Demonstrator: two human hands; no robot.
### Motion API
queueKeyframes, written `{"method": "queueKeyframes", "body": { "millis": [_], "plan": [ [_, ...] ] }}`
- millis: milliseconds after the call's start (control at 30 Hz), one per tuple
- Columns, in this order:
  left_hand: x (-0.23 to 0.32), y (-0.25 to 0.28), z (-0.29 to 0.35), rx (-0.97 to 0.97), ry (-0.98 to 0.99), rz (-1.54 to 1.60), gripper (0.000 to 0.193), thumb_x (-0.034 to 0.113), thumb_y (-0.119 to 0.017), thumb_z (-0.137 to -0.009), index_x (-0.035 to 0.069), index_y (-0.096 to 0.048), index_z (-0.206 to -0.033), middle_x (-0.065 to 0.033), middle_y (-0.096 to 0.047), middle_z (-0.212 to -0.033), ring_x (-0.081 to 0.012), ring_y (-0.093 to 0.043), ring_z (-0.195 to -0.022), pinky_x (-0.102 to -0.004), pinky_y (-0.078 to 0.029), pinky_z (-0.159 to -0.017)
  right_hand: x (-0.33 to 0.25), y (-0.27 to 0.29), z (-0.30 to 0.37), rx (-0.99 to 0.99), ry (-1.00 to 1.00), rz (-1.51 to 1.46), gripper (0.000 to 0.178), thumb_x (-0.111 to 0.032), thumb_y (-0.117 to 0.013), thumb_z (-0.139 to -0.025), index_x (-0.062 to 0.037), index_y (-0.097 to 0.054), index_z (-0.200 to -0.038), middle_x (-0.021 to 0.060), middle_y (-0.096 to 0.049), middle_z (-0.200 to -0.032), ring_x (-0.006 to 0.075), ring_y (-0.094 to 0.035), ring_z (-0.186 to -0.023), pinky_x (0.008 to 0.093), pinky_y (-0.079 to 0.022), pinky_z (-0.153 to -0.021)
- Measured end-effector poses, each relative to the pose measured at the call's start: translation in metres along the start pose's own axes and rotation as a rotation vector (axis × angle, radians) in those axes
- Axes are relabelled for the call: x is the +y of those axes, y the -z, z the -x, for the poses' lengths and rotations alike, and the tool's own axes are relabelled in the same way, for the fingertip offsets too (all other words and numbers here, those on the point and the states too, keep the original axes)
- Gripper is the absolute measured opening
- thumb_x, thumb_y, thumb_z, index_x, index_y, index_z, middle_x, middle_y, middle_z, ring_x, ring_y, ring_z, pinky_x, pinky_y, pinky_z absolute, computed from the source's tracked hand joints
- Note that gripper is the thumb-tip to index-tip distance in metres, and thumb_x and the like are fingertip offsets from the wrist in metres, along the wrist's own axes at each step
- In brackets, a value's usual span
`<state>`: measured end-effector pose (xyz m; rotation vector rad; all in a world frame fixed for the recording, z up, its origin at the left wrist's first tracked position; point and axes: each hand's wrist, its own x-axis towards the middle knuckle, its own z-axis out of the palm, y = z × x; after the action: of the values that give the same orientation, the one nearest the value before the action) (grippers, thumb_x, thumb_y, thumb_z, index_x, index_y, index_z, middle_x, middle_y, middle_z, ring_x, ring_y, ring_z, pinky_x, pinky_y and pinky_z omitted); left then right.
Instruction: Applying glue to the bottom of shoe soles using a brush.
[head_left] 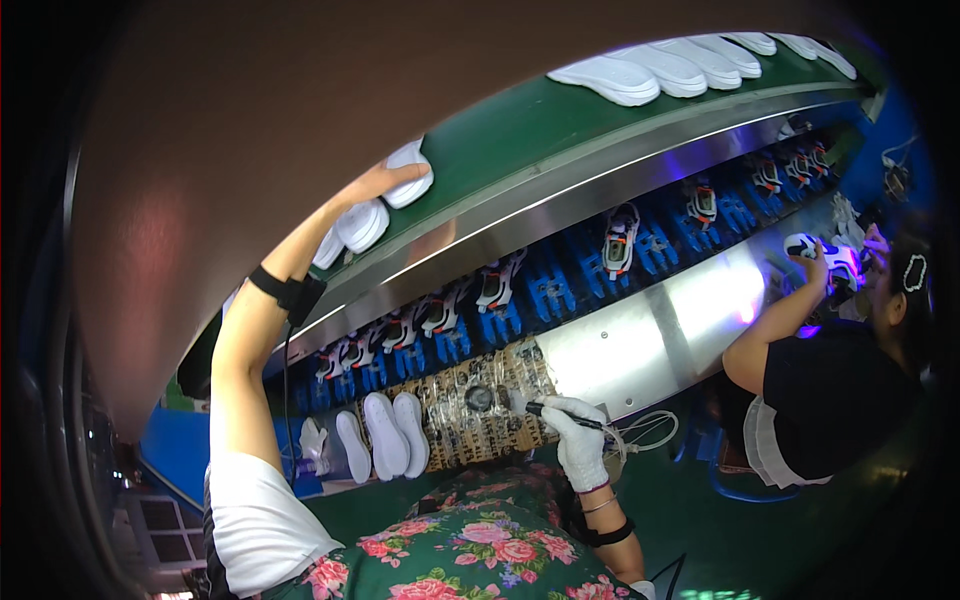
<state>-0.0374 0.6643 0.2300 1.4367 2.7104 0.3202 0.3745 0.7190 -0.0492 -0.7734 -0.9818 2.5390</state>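
Note:
My bare left hand (383,180) reaches up to the green belt, its fingers closed on a white shoe sole (409,158). Just below that hand, more white soles (363,225) lie on the belt. A white knit glove covers my right hand (580,446), which is closed around a black-handled brush (537,408). The brush's pale tip points left, toward a small dark round pot (480,398) on the taped brown bench cover (455,425). Left of the cover, several white soles (385,435) lie side by side on the bench.
Beyond the bench, a lower line of blue racks (553,292) carries several shoe uppers (620,240). More white soles (610,75) lie along the green belt (500,130). A co-worker (830,390) at the right handles a shoe (840,262). A cable (650,430) loops beside my glove.

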Motion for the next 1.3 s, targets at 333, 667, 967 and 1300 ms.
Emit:
{"method": "queueKeyframes", "body": {
  "millis": [333,667,967,1300],
  "plan": [
    [-0.027,-0.002,0.134,0.001,0.359,-0.305,0.083,0.059,-0.071,-0.085,0.009,-0.049,-0.147,-0.0256,-0.043,-0.148,-0.0393,-0.045,-0.137,-0.0456,-0.035,-0.113,-0.001,-0.008,0.006,-0.062,-0.027,-0.031,0.019,0.003,-0.073,-0.082,0.0037,-0.074,-0.101,0.0085,-0.074,-0.091,0.0102,-0.064,-0.07,0.0214,-0.05,-0.064],
    [-0.042,0.002,0.138,0.174,0.483,-0.01,0.059,0.053,-0.069,-0.089,0.023,-0.057,-0.138,-0.0209,-0.045,-0.147,-0.038,-0.042,-0.139,-0.0466,-0.035,-0.113,-0.009,-0.014,0.018,-0.065,-0.022,-0.028,0.019,0.002,-0.072,-0.083,0.0041,-0.074,-0.101,0.0116,-0.075,-0.096,0.012,-0.067,-0.075,0.0221,-0.051,-0.065],
    [0.002,-0.036,0.075,0.275,0.043,-0.058,0.051,0.039,-0.069,-0.092,0.021,-0.058,-0.138,-0.0276,-0.051,-0.139,-0.0415,-0.051,-0.129,-0.0457,-0.042,-0.107,-0.002,-0.016,0.021,-0.063,-0.034,-0.07,0.018,0.005,-0.071,-0.083,0.0031,-0.074,-0.1,0.0114,-0.075,-0.096,0.0117,-0.067,-0.074,0.0225,-0.053,-0.066],
    [0.088,-0.069,-0.05,0.262,0.007,-0.022,0.075,0.062,-0.062,-0.088,0.016,-0.049,-0.146,-0.0306,-0.052,-0.139,-0.0446,-0.054,-0.127,-0.0482,-0.044,-0.106,-0.009,-0.02,0.025,-0.031,-0.029,-0.036,0.018,0.004,-0.072,-0.083,0.0034,-0.074,-0.101,0.0108,-0.076,-0.095,0.0118,-0.068,-0.075,0.0219,-0.053,-0.067]
  ]
}}
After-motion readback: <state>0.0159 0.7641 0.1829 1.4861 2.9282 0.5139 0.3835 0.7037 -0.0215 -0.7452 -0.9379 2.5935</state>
